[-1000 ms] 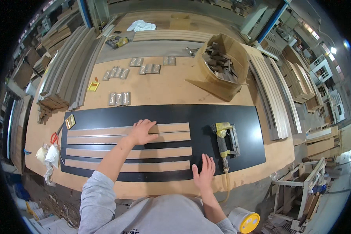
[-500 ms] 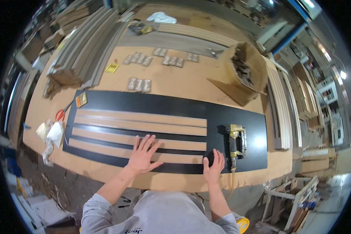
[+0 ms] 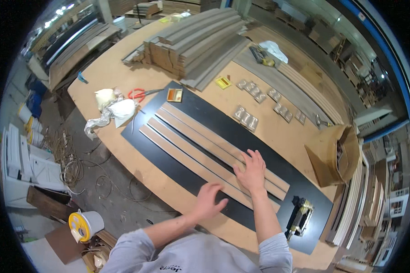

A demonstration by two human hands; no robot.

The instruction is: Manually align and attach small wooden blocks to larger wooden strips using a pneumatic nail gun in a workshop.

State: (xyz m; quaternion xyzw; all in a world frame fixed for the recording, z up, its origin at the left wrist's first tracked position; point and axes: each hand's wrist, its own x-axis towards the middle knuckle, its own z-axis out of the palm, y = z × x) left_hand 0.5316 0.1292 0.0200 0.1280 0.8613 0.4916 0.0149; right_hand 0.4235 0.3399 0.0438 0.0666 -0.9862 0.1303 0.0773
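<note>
Several long, narrow wood-faced strips (image 3: 177, 152) lie side by side on a black panel (image 3: 149, 145). My right hand (image 3: 251, 172) presses down on the farther strips near their right ends, fingers extended. Closer to me, my left hand (image 3: 208, 201) hovers by the nearest strip and the panel's front edge. Its fingers are bent but apart, with nothing held. Whether its fingertips touch the strip, I cannot tell. A nail gun (image 3: 300, 219) lies on the panel's right end. On the panel's far left corner sits a small orange-and-white box (image 3: 174, 95).
Red-handled scissors (image 3: 137, 94) and white plastic bags (image 3: 121, 110) lie left of the panel. Behind are stacked grey boards (image 3: 200, 45), a yellow box (image 3: 223, 82) and small metal-coloured packs (image 3: 246, 117). A cardboard box (image 3: 325, 157) stands far right. A white bucket (image 3: 93, 221) is on the floor.
My view has turned left. My right hand has moved from beside the near strip's right end onto the farther strips. My left hand has lifted off the strips and drawn back toward me.
</note>
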